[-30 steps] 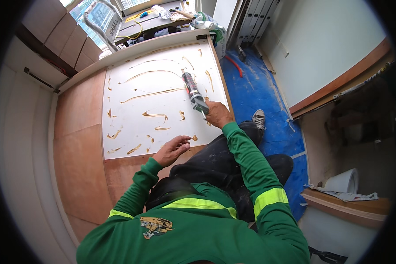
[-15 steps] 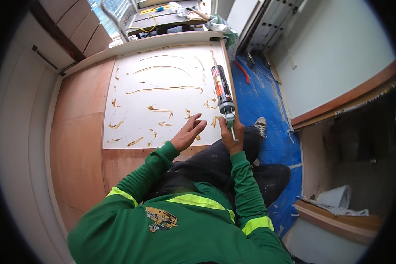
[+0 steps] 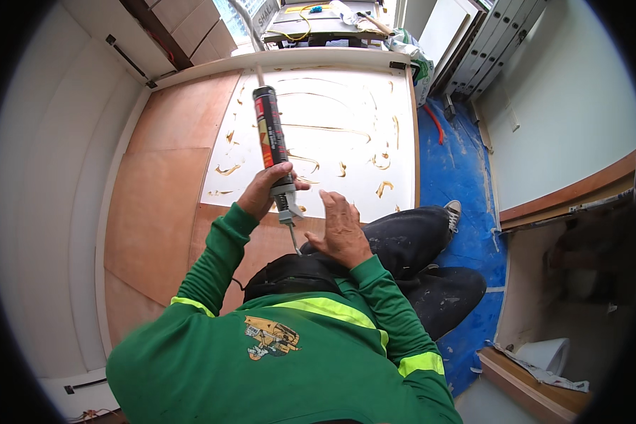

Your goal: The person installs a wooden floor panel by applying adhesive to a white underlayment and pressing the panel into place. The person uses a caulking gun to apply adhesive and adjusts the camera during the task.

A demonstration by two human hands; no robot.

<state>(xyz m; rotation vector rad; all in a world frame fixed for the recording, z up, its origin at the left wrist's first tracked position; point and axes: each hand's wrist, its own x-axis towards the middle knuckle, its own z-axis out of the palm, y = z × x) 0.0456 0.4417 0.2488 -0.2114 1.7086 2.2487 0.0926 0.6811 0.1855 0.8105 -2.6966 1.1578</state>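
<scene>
A caulking gun (image 3: 286,201) loaded with a black and red cartridge (image 3: 269,131) stands tilted in front of me, its nozzle pointing away. My left hand (image 3: 261,189) is wrapped round it where the cartridge meets the grey frame. To its right, my right hand (image 3: 343,232) has its fingers apart and holds nothing, above my lap and close to the gun's trigger end. Beyond both hands lies a white board (image 3: 318,114), with streaks and dabs of brown adhesive (image 3: 227,170) over its surface. The cartridge hides part of the board.
Reddish plywood sheets (image 3: 159,201) border the board on the left and near side. Blue sheeting (image 3: 449,184) covers the floor at right, with a red strip (image 3: 435,124) on it. A ladder (image 3: 498,46) leans at the far right. A work table (image 3: 325,25) with tools stands beyond the raised edge.
The caulking gun has passed from my right hand to my left and moved leftward. My right hand has come back toward my lap and opened. The whole view has shifted slightly.
</scene>
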